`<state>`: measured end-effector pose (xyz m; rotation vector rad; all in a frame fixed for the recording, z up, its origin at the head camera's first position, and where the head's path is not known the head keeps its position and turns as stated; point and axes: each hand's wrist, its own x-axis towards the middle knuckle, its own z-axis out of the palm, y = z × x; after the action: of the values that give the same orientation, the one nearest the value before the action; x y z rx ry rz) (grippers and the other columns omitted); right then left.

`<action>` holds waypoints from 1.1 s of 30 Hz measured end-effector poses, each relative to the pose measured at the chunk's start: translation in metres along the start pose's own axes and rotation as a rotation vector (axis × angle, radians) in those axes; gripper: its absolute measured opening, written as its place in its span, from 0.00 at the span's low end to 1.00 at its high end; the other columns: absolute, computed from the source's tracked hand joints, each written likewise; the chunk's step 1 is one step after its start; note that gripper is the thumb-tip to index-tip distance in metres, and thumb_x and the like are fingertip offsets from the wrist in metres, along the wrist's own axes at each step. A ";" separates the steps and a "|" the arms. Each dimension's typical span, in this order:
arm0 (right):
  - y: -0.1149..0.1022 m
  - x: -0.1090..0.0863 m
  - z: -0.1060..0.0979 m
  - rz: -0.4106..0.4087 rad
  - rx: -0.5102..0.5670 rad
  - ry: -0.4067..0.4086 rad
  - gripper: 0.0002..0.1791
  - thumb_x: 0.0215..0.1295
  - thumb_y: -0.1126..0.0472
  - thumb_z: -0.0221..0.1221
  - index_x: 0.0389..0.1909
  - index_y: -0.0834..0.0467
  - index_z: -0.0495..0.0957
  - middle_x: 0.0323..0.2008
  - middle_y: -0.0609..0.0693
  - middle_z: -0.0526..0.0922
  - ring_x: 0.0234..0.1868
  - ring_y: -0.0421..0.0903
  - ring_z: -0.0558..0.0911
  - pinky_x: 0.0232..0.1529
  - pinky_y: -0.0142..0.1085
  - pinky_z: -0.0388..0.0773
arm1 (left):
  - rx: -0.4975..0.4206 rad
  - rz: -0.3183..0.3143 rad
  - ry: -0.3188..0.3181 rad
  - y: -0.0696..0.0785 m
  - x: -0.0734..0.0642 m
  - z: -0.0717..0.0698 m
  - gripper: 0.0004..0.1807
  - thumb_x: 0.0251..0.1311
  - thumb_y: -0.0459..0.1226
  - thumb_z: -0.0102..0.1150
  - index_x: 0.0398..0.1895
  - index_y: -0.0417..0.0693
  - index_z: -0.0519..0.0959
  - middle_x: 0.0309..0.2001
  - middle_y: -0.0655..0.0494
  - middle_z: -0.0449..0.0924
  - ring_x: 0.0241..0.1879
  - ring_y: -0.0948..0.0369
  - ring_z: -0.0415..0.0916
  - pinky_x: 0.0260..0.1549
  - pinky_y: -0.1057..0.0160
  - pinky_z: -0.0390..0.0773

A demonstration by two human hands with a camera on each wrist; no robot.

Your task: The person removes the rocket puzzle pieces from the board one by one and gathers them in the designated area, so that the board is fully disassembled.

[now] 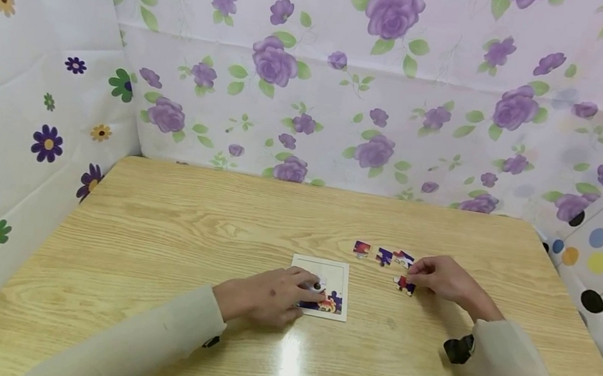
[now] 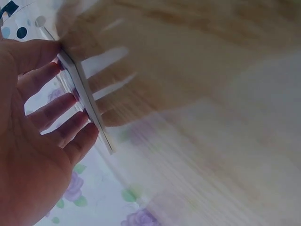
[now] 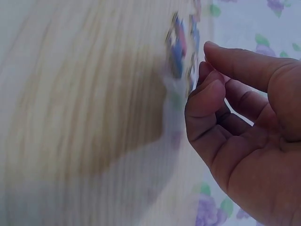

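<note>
A square puzzle tray with a white border point(image 1: 346, 286) lies on the table, with joined pieces point(image 1: 332, 303) showing along its lower right part. My left hand point(image 1: 274, 291) rests on the tray from the left, its fingers lightly bent and spread over the puzzle; the left wrist view shows the fingertips along the tray's edge. Fingers hide part of the picture. On the right, my right hand point(image 1: 442, 279) has its thumb and fingertips beside a loose red and purple puzzle piece point(image 1: 405, 285). The right wrist view shows bent fingers close to the thumb, with no piece visible between them.
Three more loose puzzle pieces, one red point(image 1: 361, 248), one purple point(image 1: 383, 256) and one red, white and purple point(image 1: 404, 258), lie to the upper right of the tray. Flowered sheets point(image 1: 305, 84) stand behind the wooden table point(image 1: 187, 210).
</note>
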<state>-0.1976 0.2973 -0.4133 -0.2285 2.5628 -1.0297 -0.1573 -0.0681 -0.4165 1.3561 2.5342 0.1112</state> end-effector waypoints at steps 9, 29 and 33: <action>-0.028 0.013 0.016 -0.058 0.037 -0.037 0.09 0.69 0.61 0.63 0.41 0.64 0.82 0.32 0.55 0.82 0.28 0.46 0.73 0.28 0.37 0.71 | -0.047 -0.034 0.046 -0.002 -0.008 0.000 0.28 0.75 0.47 0.50 0.76 0.59 0.64 0.77 0.46 0.52 0.75 0.52 0.53 0.70 0.55 0.60; -0.071 0.035 0.053 -0.108 0.074 -0.099 0.06 0.68 0.63 0.63 0.38 0.62 0.84 0.28 0.51 0.79 0.23 0.43 0.70 0.24 0.32 0.68 | -0.074 -0.038 0.063 -0.007 -0.023 0.004 0.26 0.75 0.46 0.50 0.73 0.53 0.68 0.75 0.47 0.59 0.73 0.52 0.58 0.69 0.54 0.62; -0.076 0.038 0.059 -0.113 0.066 -0.106 0.06 0.68 0.63 0.63 0.39 0.62 0.85 0.28 0.50 0.80 0.24 0.43 0.72 0.25 0.32 0.70 | -0.061 -0.024 0.066 -0.007 -0.021 0.002 0.25 0.75 0.45 0.51 0.72 0.51 0.69 0.74 0.46 0.60 0.73 0.52 0.59 0.69 0.55 0.62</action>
<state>-0.2083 0.1945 -0.4099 -0.4034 2.4404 -1.1107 -0.1507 -0.0897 -0.4160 1.3196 2.5774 0.2306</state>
